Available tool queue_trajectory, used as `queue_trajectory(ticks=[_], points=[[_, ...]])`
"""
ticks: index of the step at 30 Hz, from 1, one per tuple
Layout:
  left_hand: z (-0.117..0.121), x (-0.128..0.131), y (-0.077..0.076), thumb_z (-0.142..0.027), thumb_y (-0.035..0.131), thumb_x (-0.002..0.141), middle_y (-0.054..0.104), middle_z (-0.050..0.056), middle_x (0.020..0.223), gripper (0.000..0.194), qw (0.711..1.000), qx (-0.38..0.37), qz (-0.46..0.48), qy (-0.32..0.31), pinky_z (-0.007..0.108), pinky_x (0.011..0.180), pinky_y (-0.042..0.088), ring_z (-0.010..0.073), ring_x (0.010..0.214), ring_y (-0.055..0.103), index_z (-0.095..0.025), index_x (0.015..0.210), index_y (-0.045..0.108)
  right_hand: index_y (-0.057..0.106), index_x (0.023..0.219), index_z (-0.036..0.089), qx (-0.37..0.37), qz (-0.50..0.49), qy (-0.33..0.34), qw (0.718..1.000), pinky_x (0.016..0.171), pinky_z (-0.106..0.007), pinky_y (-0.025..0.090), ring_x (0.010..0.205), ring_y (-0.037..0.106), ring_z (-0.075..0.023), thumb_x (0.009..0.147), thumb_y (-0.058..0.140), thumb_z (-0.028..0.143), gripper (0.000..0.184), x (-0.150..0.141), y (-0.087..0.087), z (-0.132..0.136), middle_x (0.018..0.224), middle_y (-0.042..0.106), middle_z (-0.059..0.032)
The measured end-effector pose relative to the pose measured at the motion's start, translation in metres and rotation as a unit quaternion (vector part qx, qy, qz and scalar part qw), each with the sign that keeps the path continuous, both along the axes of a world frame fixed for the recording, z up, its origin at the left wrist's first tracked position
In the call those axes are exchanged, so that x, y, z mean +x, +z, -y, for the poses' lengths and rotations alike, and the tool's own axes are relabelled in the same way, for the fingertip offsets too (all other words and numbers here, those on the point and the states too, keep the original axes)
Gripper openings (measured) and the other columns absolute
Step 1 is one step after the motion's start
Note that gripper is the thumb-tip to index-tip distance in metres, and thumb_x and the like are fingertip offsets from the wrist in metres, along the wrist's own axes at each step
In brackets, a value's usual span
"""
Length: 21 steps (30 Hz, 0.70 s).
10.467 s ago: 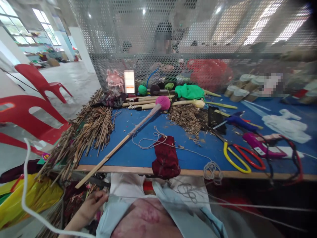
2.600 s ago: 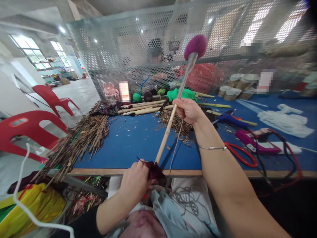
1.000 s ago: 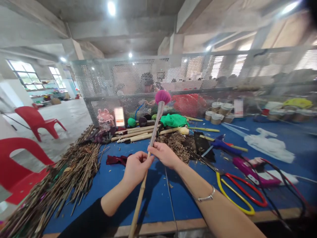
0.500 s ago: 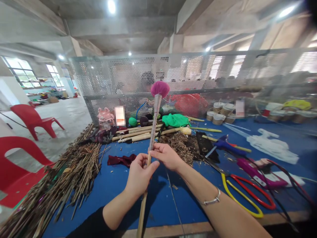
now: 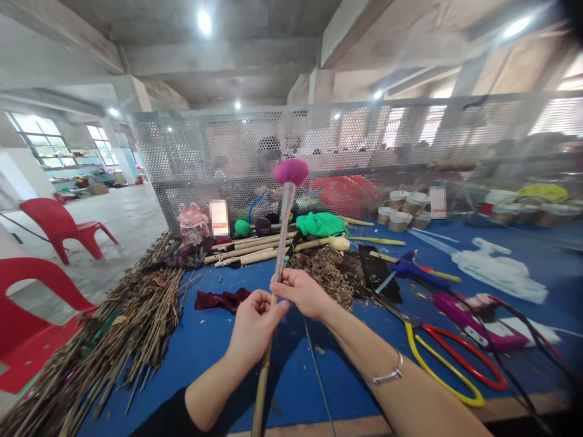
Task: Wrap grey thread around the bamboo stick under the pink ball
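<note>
I hold a long bamboo stick [image 5: 261,388] upright over the blue table [image 5: 214,340]. Its upper part is wrapped in grey cord and it ends in a pink fuzzy ball [image 5: 291,172]. My left hand [image 5: 255,321] grips the stick from the left. Just above it, my right hand [image 5: 301,292] pinches the wrapped part, and a thin cord [image 5: 314,370] hangs down from there. A dark red cloth [image 5: 221,299] lies on the table to the left of my hands.
A heap of dry twigs [image 5: 113,340] covers the table's left side. Yellow-and-red scissors [image 5: 449,367], a purple glue gun [image 5: 469,315], bamboo sticks [image 5: 246,250], wood shavings [image 5: 328,276] and green cloth [image 5: 321,223] lie around. A perforated screen [image 5: 364,145] stands behind, a person beyond it. Red chairs [image 5: 27,315] stand left.
The stick with the pink ball has tilted slightly and my hands have shifted a little along it. Earlier my left hand held the dark red cloth, which now lies on the table.
</note>
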State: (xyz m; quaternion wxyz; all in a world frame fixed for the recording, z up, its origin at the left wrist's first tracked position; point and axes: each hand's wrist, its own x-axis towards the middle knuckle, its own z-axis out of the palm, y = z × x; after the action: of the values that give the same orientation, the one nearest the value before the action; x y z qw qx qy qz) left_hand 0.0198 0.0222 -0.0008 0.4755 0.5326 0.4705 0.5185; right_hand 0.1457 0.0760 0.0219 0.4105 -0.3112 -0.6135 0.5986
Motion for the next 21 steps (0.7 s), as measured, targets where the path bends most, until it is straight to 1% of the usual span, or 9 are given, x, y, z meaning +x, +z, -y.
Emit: queue_trajectory(ticks=[2, 4, 8, 10, 12, 14, 17, 19, 21], points=[[0.000, 0.001, -0.003, -0.047, 0.064, 0.071, 0.048, -0.007, 0.046, 0.036, 1.000, -0.006, -0.010, 0.013, 0.014, 0.036, 0.032, 0.0042, 0.035, 0.043, -0.016, 0.067, 0.047, 0.053, 0.069, 0.013, 0.006, 0.000, -0.004, 1.000, 0.051, -0.021, 0.034, 0.054, 0.045, -0.0073, 0.058, 0.075, 0.047, 0.042, -0.001, 0.002, 0.001, 0.059, 0.051, 0.0039], [0.001, 0.003, -0.004, -0.052, 0.058, 0.074, 0.051, -0.006, 0.047, 0.037, 1.000, -0.021, 0.016, 0.000, 0.015, 0.034, 0.032, 0.0057, 0.033, 0.045, -0.016, 0.070, 0.049, 0.054, 0.073, 0.013, 0.001, -0.017, 0.022, 1.000, 0.046, -0.019, 0.029, 0.049, 0.040, -0.0053, 0.062, 0.072, 0.048, 0.041, 0.000, 0.002, 0.002, 0.057, 0.049, 0.0050], [0.003, 0.006, -0.001, -0.058, 0.052, 0.075, 0.057, -0.002, 0.053, 0.044, 0.991, -0.037, 0.102, -0.079, 0.017, 0.035, 0.036, 0.0080, 0.036, 0.050, -0.015, 0.081, 0.052, 0.055, 0.082, 0.014, -0.037, -0.043, 0.100, 0.993, 0.038, -0.019, 0.014, 0.038, 0.027, -0.0025, 0.067, 0.068, 0.049, 0.041, 0.005, 0.001, 0.001, 0.052, 0.047, 0.0072], [0.001, 0.005, 0.000, -0.060, 0.050, 0.076, 0.060, 0.000, 0.056, 0.045, 0.987, -0.045, 0.110, -0.110, 0.018, 0.037, 0.037, 0.0090, 0.038, 0.052, -0.015, 0.082, 0.052, 0.054, 0.077, 0.014, -0.028, -0.041, 0.080, 0.996, 0.039, -0.018, 0.018, 0.040, 0.033, -0.0032, 0.065, 0.071, 0.046, 0.039, 0.005, -0.001, 0.000, 0.052, 0.048, 0.0064], [-0.001, 0.002, 0.000, -0.056, 0.055, 0.074, 0.058, -0.002, 0.056, 0.042, 0.992, -0.032, 0.082, -0.088, 0.018, 0.038, 0.036, 0.0079, 0.039, 0.050, -0.015, 0.080, 0.051, 0.053, 0.073, 0.014, -0.012, -0.029, 0.040, 0.999, 0.044, -0.018, 0.028, 0.047, 0.043, -0.0056, 0.063, 0.073, 0.045, 0.038, 0.001, -0.004, -0.003, 0.054, 0.051, 0.0046], [-0.005, -0.001, -0.002, -0.048, 0.065, 0.069, 0.052, -0.006, 0.052, 0.036, 0.999, 0.001, 0.038, -0.021, 0.016, 0.040, 0.034, 0.0055, 0.041, 0.046, -0.015, 0.076, 0.051, 0.054, 0.072, 0.013, -0.006, -0.009, 0.015, 1.000, 0.049, -0.020, 0.034, 0.051, 0.048, -0.0077, 0.062, 0.073, 0.046, 0.039, -0.005, -0.007, -0.006, 0.058, 0.054, 0.0030], [-0.011, -0.005, -0.005, -0.042, 0.070, 0.066, 0.046, -0.008, 0.048, 0.033, 0.998, 0.014, -0.008, 0.054, 0.016, 0.040, 0.033, 0.0042, 0.039, 0.041, -0.015, 0.070, 0.052, 0.055, 0.070, 0.013, 0.001, 0.015, -0.013, 1.000, 0.048, -0.020, 0.032, 0.049, 0.045, -0.0068, 0.061, 0.073, 0.047, 0.039, -0.013, -0.011, -0.013, 0.056, 0.053, 0.0036], [-0.014, -0.007, -0.005, -0.047, 0.066, 0.068, 0.049, -0.006, 0.047, 0.035, 0.998, -0.010, -0.006, 0.062, 0.016, 0.037, 0.032, 0.0051, 0.036, 0.042, -0.015, 0.071, 0.052, 0.055, 0.069, 0.013, 0.004, 0.014, -0.018, 1.000, 0.045, -0.019, 0.028, 0.046, 0.041, -0.0055, 0.062, 0.072, 0.047, 0.039, -0.015, -0.011, -0.016, 0.054, 0.051, 0.0045], [-0.014, -0.007, -0.004, -0.051, 0.063, 0.070, 0.054, -0.004, 0.049, 0.038, 0.998, -0.031, 0.022, 0.044, 0.017, 0.035, 0.032, 0.0062, 0.034, 0.045, -0.015, 0.073, 0.053, 0.055, 0.073, 0.013, -0.014, -0.006, 0.005, 1.000, 0.041, -0.019, 0.024, 0.043, 0.038, -0.0043, 0.064, 0.071, 0.047, 0.039, -0.014, -0.010, -0.016, 0.054, 0.051, 0.0052]])
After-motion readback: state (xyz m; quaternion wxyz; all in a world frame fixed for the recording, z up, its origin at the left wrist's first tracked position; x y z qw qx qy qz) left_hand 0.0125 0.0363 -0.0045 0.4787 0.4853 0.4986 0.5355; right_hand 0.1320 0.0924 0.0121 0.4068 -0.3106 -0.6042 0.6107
